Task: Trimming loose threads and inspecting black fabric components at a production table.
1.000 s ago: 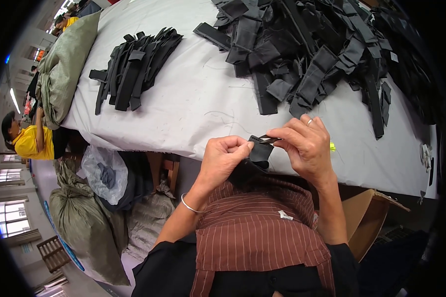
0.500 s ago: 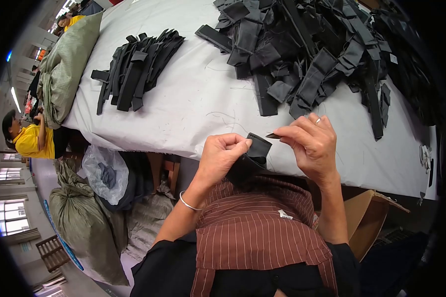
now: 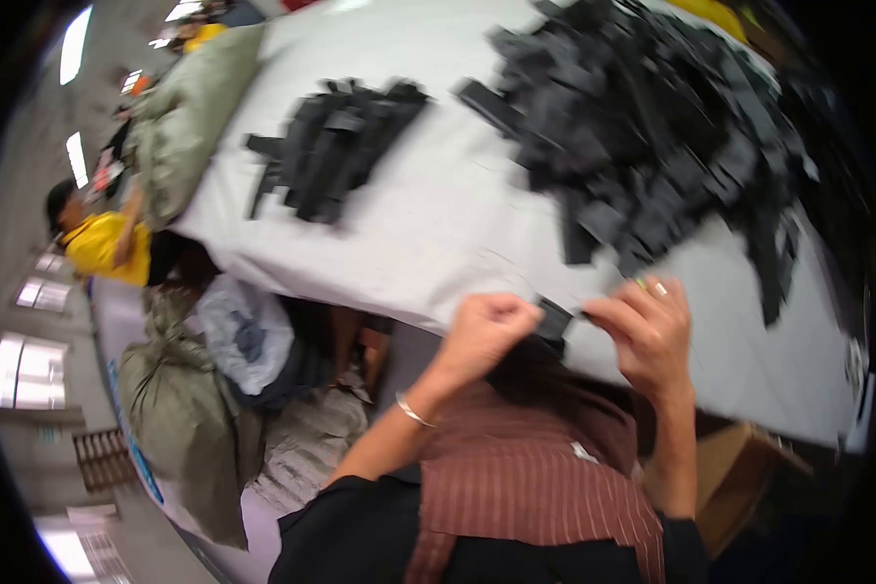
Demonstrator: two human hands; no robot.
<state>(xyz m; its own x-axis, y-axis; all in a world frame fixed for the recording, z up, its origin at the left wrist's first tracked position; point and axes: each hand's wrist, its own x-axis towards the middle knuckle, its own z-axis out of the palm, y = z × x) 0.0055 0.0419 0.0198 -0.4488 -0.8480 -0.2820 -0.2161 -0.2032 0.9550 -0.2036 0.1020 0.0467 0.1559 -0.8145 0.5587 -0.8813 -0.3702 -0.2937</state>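
**Black fabric piece held at the table's near edge**

A small, flat black fabric piece is pinched between both hands at the near edge of the white-covered table. The left hand is curled into a fist on it; the right hand, wearing a ring, grips its right end. A neat stack of black strips lies far left, a loose heap far right.

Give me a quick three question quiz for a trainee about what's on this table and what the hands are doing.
1. True or false: both hands grip one small black strap piece.
2. Which pile is larger: A, the neat stack, or B, the loose heap?
3. What is on the left hand's wrist?

Key:
1. True; the left hand and right hand pinch it at the white table's edge.
2. B.
3. A thin bracelet.
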